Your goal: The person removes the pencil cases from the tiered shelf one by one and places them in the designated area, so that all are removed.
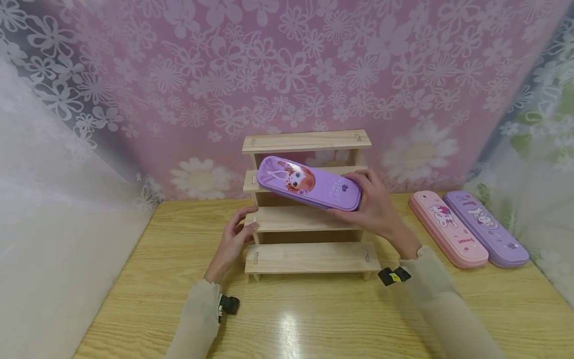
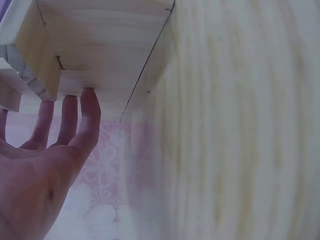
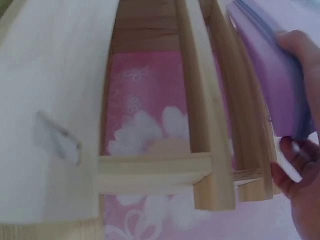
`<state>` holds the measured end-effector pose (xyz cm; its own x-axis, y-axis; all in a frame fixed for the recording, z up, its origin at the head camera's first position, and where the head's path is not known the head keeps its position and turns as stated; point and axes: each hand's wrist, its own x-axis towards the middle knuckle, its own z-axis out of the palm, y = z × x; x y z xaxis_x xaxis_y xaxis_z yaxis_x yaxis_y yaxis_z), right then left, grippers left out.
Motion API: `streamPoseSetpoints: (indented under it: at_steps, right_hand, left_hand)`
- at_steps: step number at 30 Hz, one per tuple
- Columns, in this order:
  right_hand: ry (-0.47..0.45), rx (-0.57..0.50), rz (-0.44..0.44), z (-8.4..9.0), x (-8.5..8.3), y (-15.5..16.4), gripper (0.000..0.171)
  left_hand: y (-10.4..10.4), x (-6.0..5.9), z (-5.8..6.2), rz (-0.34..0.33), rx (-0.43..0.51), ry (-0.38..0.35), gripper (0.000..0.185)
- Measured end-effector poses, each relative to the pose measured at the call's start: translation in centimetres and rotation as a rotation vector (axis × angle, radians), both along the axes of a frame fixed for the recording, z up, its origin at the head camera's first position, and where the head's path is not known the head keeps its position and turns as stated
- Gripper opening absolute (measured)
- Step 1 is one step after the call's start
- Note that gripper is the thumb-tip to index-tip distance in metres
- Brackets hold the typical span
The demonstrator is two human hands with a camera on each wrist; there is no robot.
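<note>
A purple pencil case (image 1: 309, 183) with a cartoon girl on its lid is held tilted in front of the upper tiers of a stepped wooden shelf (image 1: 309, 259). My right hand (image 1: 372, 204) grips the case by its right end, thumb below and fingers over the far edge. In the right wrist view that case (image 3: 272, 75) overlaps the shelf's upper boards. My left hand (image 1: 235, 237) holds the left end of the shelf at its second-lowest tier. From the left wrist, the fingers (image 2: 90, 115) reach up against the wood from below.
To the right of the shelf, a pink pencil case (image 1: 448, 229) and another purple pencil case (image 1: 486, 228) lie side by side on the wood-grain table (image 1: 170, 309). A pink flowered cloth (image 1: 287, 65) hangs behind the shelf, with pale cloth at both sides.
</note>
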<state>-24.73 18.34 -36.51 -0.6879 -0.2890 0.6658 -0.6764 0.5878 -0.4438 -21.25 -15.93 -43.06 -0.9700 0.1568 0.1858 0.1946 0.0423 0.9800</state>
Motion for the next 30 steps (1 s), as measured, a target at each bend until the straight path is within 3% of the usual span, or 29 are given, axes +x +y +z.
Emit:
streamPoseSetpoints:
  at_steps: [10, 16, 25, 30]
  right_hand:
    - [0.204, -0.096, 0.018, -1.4, 0.8, 1.1, 0.077]
    - [0.192, -0.142, 0.012, -1.9, 1.8, 2.2, 0.079]
    - [0.134, -0.202, -0.069, -2.8, 3.3, 4.4, 0.082]
    - [0.150, -0.255, -0.115, -2.2, 4.7, 5.2, 0.076]
  left_hand:
    - [0.0, 0.1, 0.1, -0.013, 0.001, 0.004, 0.039]
    - [0.0, 0.1, 0.0, -0.008, -0.009, -0.005, 0.040]
    - [-0.2, 0.0, -0.2, -0.007, -0.016, -0.014, 0.040]
    - [0.0, 0.1, 0.0, -0.007, -0.021, -0.009, 0.040]
